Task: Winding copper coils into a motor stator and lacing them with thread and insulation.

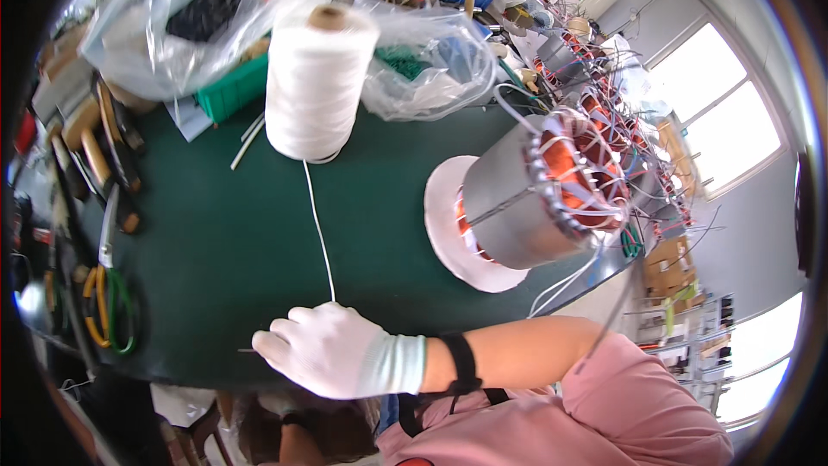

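Observation:
My right hand (323, 352), in a white knit glove, is closed low over the near edge of the green table. A white cord (317, 223) runs from a large white cord spool (312, 91) down into its fingers. From the fingertips pokes a thin dark sliver, too small to name. My left hand (278, 403), also gloved, is down below the table edge in shadow; its fingers do not show. To the right, a motor stator (509, 194) with orange windings laced in white cord stands tilted on a round white pad (444, 224).
Scissors with orange and green handles (110, 306) and several wooden-handled tools (95, 142) lie at the left. Behind the spool are a green bin (233, 86) and clear plastic bags (431, 60). More wound stators (595, 103) line the far right.

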### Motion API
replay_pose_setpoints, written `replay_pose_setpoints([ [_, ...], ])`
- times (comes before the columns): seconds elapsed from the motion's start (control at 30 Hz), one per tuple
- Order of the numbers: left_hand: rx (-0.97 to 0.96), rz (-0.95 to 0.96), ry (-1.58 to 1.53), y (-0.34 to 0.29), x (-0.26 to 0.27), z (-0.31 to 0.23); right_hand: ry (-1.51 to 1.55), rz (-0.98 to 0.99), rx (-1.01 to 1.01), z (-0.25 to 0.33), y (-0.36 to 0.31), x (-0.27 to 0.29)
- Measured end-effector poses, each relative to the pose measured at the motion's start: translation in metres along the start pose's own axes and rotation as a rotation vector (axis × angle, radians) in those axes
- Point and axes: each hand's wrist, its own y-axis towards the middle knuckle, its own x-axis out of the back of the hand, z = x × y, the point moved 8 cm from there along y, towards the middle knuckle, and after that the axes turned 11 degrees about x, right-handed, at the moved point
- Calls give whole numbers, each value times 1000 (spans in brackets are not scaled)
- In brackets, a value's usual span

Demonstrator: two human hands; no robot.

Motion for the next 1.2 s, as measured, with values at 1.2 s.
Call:
replay_pose_setpoints([
  [1.2, -1436, 222, 1385, -525, -685, -346, 641, -993, -956, -160, -484, 212],
])
